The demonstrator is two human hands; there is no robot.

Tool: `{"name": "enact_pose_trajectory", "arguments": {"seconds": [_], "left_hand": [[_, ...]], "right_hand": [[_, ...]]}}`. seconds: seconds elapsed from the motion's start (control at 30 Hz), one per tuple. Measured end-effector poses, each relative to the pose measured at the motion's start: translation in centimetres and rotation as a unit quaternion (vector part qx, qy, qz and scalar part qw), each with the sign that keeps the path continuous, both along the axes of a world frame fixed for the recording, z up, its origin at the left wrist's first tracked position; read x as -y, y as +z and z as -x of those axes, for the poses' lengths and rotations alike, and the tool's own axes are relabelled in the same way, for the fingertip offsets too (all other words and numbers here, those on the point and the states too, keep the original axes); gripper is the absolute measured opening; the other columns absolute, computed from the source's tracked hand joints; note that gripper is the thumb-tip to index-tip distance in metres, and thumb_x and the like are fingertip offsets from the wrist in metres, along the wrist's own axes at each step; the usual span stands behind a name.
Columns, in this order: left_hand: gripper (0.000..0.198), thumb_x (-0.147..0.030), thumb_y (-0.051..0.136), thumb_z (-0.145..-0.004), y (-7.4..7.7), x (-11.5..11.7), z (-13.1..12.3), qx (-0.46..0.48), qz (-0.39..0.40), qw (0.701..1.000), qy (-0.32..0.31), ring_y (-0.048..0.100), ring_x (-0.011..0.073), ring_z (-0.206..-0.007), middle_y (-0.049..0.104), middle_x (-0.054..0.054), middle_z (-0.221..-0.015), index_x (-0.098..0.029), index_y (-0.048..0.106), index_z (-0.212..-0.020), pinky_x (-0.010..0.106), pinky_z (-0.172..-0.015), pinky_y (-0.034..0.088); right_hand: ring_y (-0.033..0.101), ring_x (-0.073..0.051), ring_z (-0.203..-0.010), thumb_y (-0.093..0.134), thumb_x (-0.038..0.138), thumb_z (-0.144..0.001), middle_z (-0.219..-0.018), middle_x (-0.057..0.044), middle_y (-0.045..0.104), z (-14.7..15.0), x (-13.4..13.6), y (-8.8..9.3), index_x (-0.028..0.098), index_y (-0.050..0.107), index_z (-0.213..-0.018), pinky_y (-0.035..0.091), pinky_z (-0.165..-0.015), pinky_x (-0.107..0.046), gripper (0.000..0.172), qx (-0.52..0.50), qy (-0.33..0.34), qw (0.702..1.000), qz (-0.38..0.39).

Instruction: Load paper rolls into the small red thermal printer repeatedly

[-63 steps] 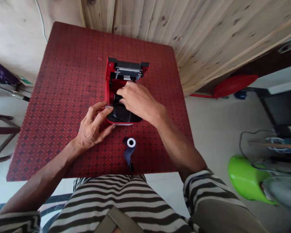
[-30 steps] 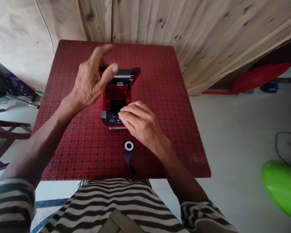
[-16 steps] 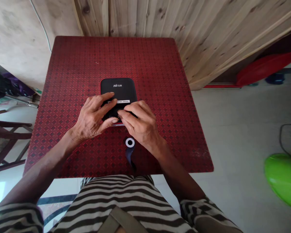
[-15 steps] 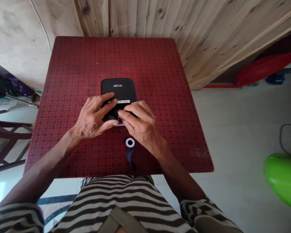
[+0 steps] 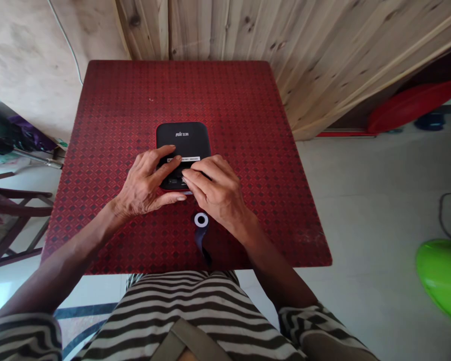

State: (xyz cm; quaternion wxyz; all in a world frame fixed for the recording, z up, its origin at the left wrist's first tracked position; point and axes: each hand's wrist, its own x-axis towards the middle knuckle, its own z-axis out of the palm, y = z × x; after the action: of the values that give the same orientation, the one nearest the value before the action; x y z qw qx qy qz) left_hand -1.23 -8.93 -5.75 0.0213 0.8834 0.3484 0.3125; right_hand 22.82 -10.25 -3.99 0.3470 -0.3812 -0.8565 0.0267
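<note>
A flat black device (image 5: 184,142) with rounded corners, a red edge, a white logo and a white label strip lies on the table. My left hand (image 5: 145,183) rests on its left side with fingers spread, two fingertips on the black face and the thumb stretched along the near edge. At the near part of the device, my right hand (image 5: 216,188) is closed in a pinch over a dark recess (image 5: 174,180). Whatever sits between those fingertips is hidden. Close to the right wrist lies a small roll of black tape (image 5: 201,220), its white core showing and a loose tail trailing toward me.
The table (image 5: 116,105) has a red patterned cover and stands against a wooden plank wall (image 5: 225,30). A dark wooden chair (image 5: 17,220) is at the left. On the floor at the right are a bright green object (image 5: 441,278) and a red one (image 5: 413,106).
My left thumb has straightened and shifted slightly toward me, off the device's near edge, so more of the recess shows. My right hand keeps its pinch in nearly the same place.
</note>
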Motion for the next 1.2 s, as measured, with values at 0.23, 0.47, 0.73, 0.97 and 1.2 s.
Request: {"name": "enact_pose_trajectory", "arguments": {"seconds": [0.23,0.47,0.73,0.97,1.2], "left_hand": [[0.069,-0.066,0.066,-0.100,-0.3,3.0,0.6,0.058,-0.002,0.993,0.106,0.064,0.0325,-0.137,0.063,0.015,-0.147,-0.027,0.054,-0.156,0.051,-0.117,0.057],[0.066,-0.047,0.074,-0.101,-3.1,4.4,0.9,0.057,-0.033,0.990,0.121,0.074,0.0266,-0.121,0.072,0.013,-0.135,-0.025,0.047,-0.158,0.042,-0.103,0.066],[0.071,-0.046,0.078,-0.099,-3.0,3.8,0.9,0.054,-0.038,0.991,0.113,0.074,0.0265,-0.121,0.071,0.013,-0.135,-0.027,0.046,-0.160,0.042,-0.102,0.066],[0.069,-0.050,0.080,-0.096,-2.8,3.2,1.4,0.023,-0.062,0.992,0.104,0.073,0.0281,-0.117,0.068,0.015,-0.137,-0.028,0.051,-0.154,0.041,-0.096,0.065],[0.066,-0.054,0.083,-0.093,-2.0,3.4,0.8,0.010,-0.103,0.986,0.128,0.073,0.0273,-0.113,0.071,0.013,-0.131,-0.027,0.058,-0.148,0.039,-0.093,0.064]], "right_hand": [[0.073,-0.025,-0.098,0.061,0.027,-0.108,-0.102,-0.006,0.080,-2.2,0.9,-0.5,0.027,0.077,-0.107,0.058,-0.095,-0.046,0.016,-0.159,-0.100,0.982,0.003],[0.074,-0.020,-0.086,0.050,0.035,-0.110,-0.098,-0.005,0.079,-3.2,-0.5,-6.6,0.024,0.071,-0.105,0.057,-0.073,-0.032,0.024,-0.201,-0.156,0.953,0.162],[0.073,-0.021,-0.088,0.046,0.020,-0.105,-0.095,-0.006,0.075,-2.4,-1.1,-8.4,0.025,0.061,-0.095,0.057,-0.080,-0.034,0.018,-0.168,-0.104,0.967,0.159],[0.071,-0.020,-0.085,0.046,0.022,-0.105,-0.093,-0.005,0.073,-2.3,-1.2,-8.9,0.025,0.061,-0.096,0.056,-0.079,-0.033,0.018,-0.181,-0.105,0.968,0.138],[0.068,-0.019,-0.083,0.048,0.020,-0.104,-0.090,-0.003,0.070,-2.3,-1.1,-8.8,0.025,0.059,-0.093,0.054,-0.079,-0.032,0.016,-0.196,-0.101,0.963,0.152]]}}
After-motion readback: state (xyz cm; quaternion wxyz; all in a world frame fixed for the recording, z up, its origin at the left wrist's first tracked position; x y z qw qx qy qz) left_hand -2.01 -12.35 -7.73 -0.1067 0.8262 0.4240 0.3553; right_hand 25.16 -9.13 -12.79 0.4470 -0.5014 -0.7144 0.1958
